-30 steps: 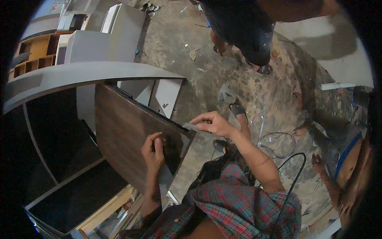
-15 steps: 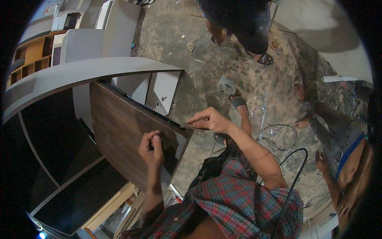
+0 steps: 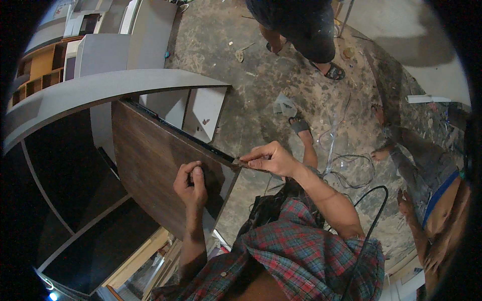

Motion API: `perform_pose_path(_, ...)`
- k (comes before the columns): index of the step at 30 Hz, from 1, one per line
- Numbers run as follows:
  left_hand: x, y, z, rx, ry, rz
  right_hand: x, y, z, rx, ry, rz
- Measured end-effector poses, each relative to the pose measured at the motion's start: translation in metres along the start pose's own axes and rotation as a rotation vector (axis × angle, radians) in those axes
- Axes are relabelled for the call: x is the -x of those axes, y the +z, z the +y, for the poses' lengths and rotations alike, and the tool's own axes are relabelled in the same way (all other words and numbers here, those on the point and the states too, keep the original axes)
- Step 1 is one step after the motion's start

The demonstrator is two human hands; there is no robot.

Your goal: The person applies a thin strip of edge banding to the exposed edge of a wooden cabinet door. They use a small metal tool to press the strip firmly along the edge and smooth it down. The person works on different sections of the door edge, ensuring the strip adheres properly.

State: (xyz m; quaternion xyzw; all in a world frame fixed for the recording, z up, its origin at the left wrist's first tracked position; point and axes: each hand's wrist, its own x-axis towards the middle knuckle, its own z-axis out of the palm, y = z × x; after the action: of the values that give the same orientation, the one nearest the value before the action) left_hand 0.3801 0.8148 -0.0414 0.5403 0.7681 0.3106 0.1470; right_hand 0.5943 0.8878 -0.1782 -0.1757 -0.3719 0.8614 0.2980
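A dark brown wood-grain panel slants out from a large cabinet, with a black strip along its upper edge. At the panel's near right corner my right hand pinches a small thin flat piece between thumb and fingers. That piece meets the corner edge; its exact kind is too small to make out. My left hand is over the panel's face, fingers curled and thumb up, with nothing seen in it. Whether it touches the panel I cannot tell.
The cabinet's pale curved edge arches behind the panel. A person in dark shorts stands at the far side; another sits at right. Cables and scraps lie on the stained concrete floor. Pale boards lie below the cabinet.
My right hand has shifted slightly right and nearer, still pinching the small piece at the corner. The left hand has hardly moved. The far person's legs have moved slightly.
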Motion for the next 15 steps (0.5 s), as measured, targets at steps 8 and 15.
perform_pose_path(8, 0.000, 0.000, 0.002, -0.009, 0.017, 0.003, 0.001, 0.005, 0.000, 0.013, 0.082, 0.116)
perform_pose_path(15, 0.000, -0.001, 0.001, 0.024, -0.002, -0.004, 0.013, 0.025, -0.003, -0.085, 0.154, 0.176)
